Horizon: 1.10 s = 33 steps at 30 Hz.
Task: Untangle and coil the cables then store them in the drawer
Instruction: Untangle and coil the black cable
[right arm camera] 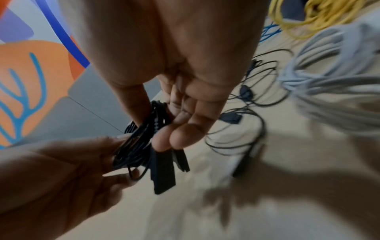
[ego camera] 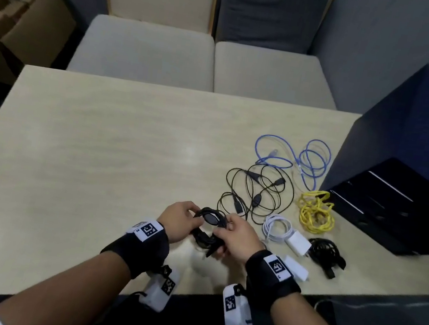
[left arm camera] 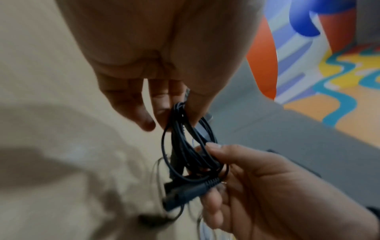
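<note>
Your left hand (ego camera: 179,221) and right hand (ego camera: 239,238) both pinch the coiled black cable (ego camera: 208,218) just above the bench (ego camera: 96,157), near its front edge. The loose cables (ego camera: 259,192) lie towards the right edge.

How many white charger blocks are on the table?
2. The first charger block lies beside the white cable; the second charger block lies nearer the person, partly behind the right wristband. Others may be hidden.
</note>
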Available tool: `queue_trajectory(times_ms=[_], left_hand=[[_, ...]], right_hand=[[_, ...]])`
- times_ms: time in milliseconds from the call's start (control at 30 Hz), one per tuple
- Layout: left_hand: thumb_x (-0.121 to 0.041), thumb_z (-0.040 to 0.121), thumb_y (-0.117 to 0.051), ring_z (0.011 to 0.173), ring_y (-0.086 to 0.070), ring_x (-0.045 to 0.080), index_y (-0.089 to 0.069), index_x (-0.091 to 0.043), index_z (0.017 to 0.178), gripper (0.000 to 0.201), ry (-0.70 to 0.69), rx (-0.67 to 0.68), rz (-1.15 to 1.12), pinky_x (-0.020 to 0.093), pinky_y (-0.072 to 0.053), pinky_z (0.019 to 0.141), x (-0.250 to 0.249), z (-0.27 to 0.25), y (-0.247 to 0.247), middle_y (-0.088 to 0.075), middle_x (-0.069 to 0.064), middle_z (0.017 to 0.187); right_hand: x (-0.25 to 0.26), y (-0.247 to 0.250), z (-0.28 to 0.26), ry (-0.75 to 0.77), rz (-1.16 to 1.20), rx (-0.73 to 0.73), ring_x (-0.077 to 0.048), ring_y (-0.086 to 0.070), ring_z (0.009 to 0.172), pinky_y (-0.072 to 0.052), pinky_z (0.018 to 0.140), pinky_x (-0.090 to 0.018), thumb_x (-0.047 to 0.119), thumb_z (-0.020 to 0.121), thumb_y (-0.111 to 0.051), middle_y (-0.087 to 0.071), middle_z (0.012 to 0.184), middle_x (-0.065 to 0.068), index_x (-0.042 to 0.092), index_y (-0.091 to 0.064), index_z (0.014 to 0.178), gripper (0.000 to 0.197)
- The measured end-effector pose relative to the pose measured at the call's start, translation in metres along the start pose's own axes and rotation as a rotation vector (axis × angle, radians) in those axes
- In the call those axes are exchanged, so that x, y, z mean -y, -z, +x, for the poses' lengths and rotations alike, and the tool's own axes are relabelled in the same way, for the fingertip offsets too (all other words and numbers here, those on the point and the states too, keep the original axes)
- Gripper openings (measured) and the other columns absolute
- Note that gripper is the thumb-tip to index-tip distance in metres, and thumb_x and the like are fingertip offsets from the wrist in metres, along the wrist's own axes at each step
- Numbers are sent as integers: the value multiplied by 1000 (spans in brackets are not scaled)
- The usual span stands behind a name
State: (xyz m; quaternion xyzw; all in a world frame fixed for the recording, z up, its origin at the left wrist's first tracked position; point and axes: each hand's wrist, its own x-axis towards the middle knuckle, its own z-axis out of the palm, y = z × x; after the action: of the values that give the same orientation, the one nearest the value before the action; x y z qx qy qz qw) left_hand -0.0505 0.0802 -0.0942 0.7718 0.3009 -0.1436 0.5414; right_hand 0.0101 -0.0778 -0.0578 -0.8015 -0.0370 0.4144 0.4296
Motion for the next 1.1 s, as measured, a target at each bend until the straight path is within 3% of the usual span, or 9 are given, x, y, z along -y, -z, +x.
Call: queue_trajectory(times_ms=[167, 267, 367, 533, 667, 767, 833, 933, 1100], left_hand=[[-12, 86, -64, 48, -59, 17, -60, -12, 90, 5, 53, 139, 96, 20, -46, 48, 23, -13, -23, -63, 3, 61], [-9, 84, -65, 49, -60, 18, -59, -12, 89, 8, 114, 131, 110, 22, -50, 47, 34, -18, -33, -62, 4, 63], [-13, 80, -69, 54, -59, 18, -56, -19, 85, 15, 135, 58, 170, 20, -47, 48, 43, -22, -43, -64, 3, 69], [-20, 78, -71, 79, -57, 24, -59, -15, 90, 18, 114, -130, 264, 26, -41, 66, 44, -29, -52, -63, 9, 88], [-19, 75, -69, 77, -64, 26, -53, -16, 94, 25, 196, -204, 182, 30, -51, 66, 53, -36, -56, -65, 9, 86], [-22, 79, -67, 79, -60, 23, -54, -15, 110, 34, 197, -273, 149, 27, -44, 68, 59, -42, -58, -66, 10, 90], [-26, 82, -65, 76, -56, 21, -57, -14, 113, 35, 185, -319, 122, 25, -38, 66, 60, -43, -58, -65, 11, 91], [-31, 83, -65, 79, -53, 22, -59, -14, 115, 37, 195, -355, 95, 24, -37, 69, 61, -41, -56, -61, 14, 98], [-40, 86, -60, 101, -57, 27, -56, -17, 121, 42, 210, -342, 106, 30, -43, 87, 62, -40, -51, -54, 13, 111]], right_hand=[[-38, -15, -8, -89, -136, -28, -22, -58, 44, -48, 44, -32, 16, 83, -63, -70, 83, -13, 17, -54, 92, 13], [-48, -19, -6, -98, -338, -7, -28, -68, 69, -58, 66, -38, 28, 76, -61, -70, 91, -6, 24, -56, 96, 21], [-47, -19, -3, -59, -574, 19, -31, -63, 96, -53, 82, -35, 28, 80, -57, -66, 107, -9, 20, -56, 111, 32], [-41, -19, 8, 51, -705, 31, -31, -58, 104, -48, 81, -34, 22, 91, -54, -59, 118, -11, 16, -47, 122, 33], [-40, -20, 10, 169, -776, 133, -30, -55, 108, -42, 80, -32, 20, 93, -54, -57, 120, -12, 15, -45, 125, 33], [-41, -24, 15, 217, -771, 153, -28, -52, 114, -41, 88, -32, 23, 93, -55, -56, 123, -11, 15, -49, 127, 35], [-41, -24, 17, 235, -772, 167, -27, -53, 113, -41, 88, -30, 28, 93, -56, -58, 122, -10, 15, -51, 127, 36], [-42, -18, 19, 236, -759, 158, -26, -56, 112, -43, 88, -28, 32, 94, -56, -62, 119, -8, 17, -52, 128, 38], [-38, -5, 22, 210, -752, 90, -22, -58, 103, -47, 87, -30, 39, 93, -56, -64, 108, -2, 19, -57, 121, 34]])
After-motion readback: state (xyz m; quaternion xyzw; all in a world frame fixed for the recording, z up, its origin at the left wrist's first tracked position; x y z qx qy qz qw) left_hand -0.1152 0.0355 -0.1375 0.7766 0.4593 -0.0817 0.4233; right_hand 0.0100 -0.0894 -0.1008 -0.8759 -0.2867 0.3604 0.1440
